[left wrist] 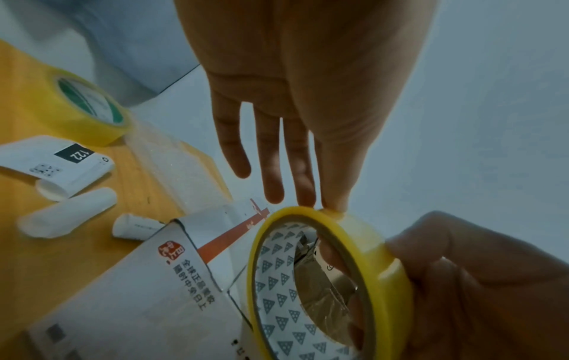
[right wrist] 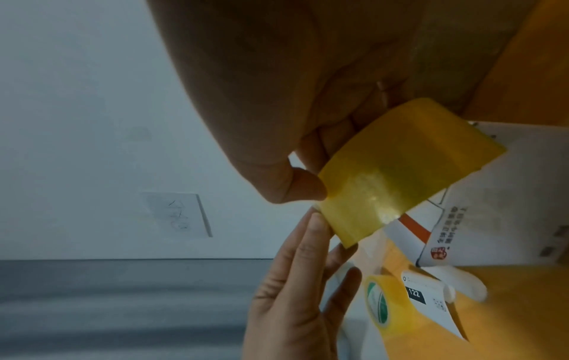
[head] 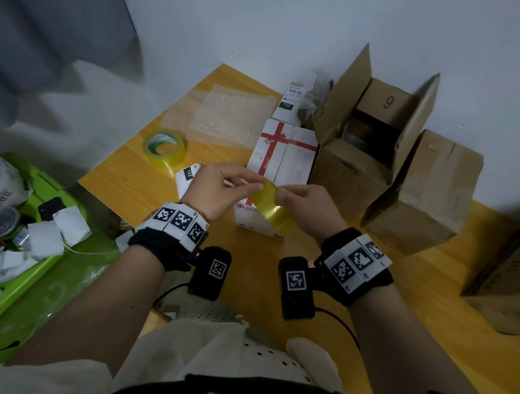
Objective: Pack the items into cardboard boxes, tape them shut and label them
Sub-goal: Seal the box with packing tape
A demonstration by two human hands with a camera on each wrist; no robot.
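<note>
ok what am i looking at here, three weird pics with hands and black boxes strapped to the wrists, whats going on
No machine here: a person is packing parcels, wearing three cameras. The big picture comes from a head camera looking down at both hands. The black boxes are wrist cameras, which give the two close-ups along the fingers.

The right hand grips a roll of yellow tape. The left hand touches the roll's edge with its fingertips, other fingers straight, perhaps hunting the tape's loose end.

On the wooden table lie a white box with red ribbon print, a second tape roll, bubble wrap, a printed label reading 122, an open cardboard box and a closed one.
</note>
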